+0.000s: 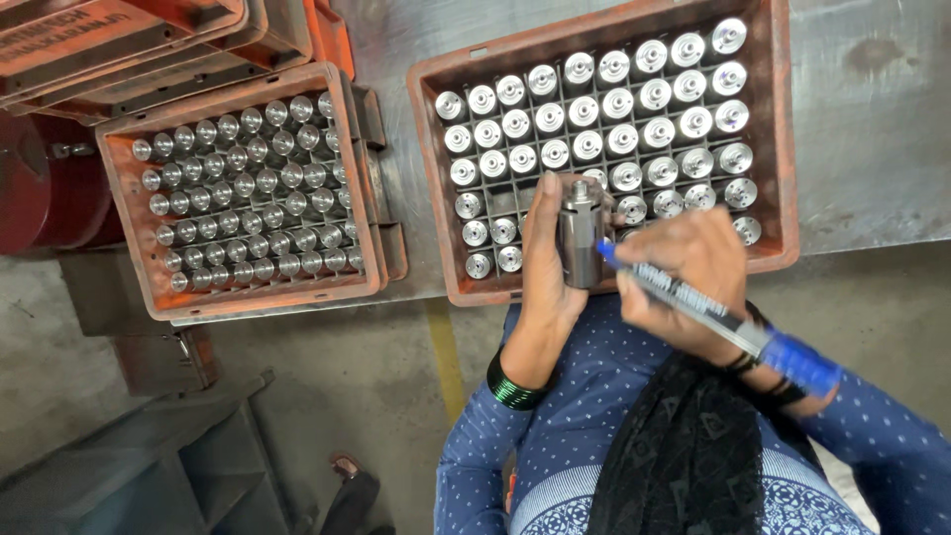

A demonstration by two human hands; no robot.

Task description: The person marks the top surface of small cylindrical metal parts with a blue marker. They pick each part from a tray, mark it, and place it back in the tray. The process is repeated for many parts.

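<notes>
Left hand (548, 260) clamps a grey metal cylinder (579, 235), upright, fingers wrapped round its body, held just over the near edge of the orange crate (783, 149). Right hand (693, 272) pinches a blue marker pen (713, 312), fingers closed on the barrel, tip touching the cylinder's right side. The crate is gridded, most cells filled with matching shiny parts (619, 104) (a few near cells by the left hand look vacant). It sits on a steel tabletop (872, 119). Second crate (238, 193), same kind, full, lies left of the first one, lower down. Green bangle (513, 388) sits on the left wrist, below the crate.
</notes>
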